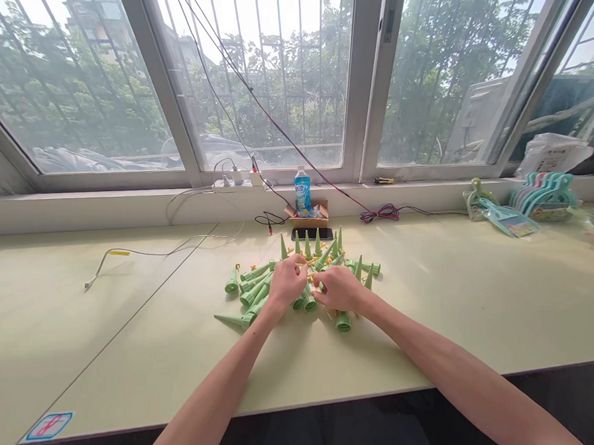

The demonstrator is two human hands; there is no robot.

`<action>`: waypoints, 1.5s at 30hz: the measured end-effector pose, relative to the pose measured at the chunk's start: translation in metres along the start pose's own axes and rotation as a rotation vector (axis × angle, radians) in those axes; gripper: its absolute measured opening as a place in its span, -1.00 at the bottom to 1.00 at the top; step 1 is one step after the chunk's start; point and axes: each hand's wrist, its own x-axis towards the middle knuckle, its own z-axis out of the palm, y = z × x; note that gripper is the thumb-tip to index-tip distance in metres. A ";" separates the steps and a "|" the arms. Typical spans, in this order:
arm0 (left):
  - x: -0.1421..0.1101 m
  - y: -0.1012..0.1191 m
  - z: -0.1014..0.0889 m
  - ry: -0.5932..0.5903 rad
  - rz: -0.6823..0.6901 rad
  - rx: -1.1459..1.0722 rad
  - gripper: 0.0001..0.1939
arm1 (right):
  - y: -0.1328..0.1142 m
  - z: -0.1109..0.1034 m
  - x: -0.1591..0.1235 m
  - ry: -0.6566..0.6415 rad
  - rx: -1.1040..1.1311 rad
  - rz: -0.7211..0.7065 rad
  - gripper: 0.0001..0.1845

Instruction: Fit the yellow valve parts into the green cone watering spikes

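Two bare hands work close together over a pile of green cones on a pale table.

The left hand and the right hand both have their fingers curled inward, nearly meeting; whether either pinches a small piece cannot be told. The green cones lie around and under the fingers, some upright just beyond them, others on their sides to the left. Small yellow pieces are scattered among the cones near the fingertips. Beyond the fingers lies a black phone, with a blue bottle by a small cardboard box behind it.
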 end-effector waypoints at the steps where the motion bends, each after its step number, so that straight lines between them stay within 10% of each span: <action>1: 0.000 0.000 0.000 0.000 0.002 0.001 -0.81 | 0.000 0.000 0.000 -0.006 -0.013 -0.001 -0.90; 26: -0.001 -0.002 0.002 -0.007 0.004 -0.005 -0.80 | -0.008 -0.003 -0.002 -0.054 -0.119 -0.037 -0.81; 45: 0.001 0.009 0.000 -0.055 -0.009 -0.256 -0.58 | 0.004 0.006 0.003 0.313 0.466 0.033 -0.80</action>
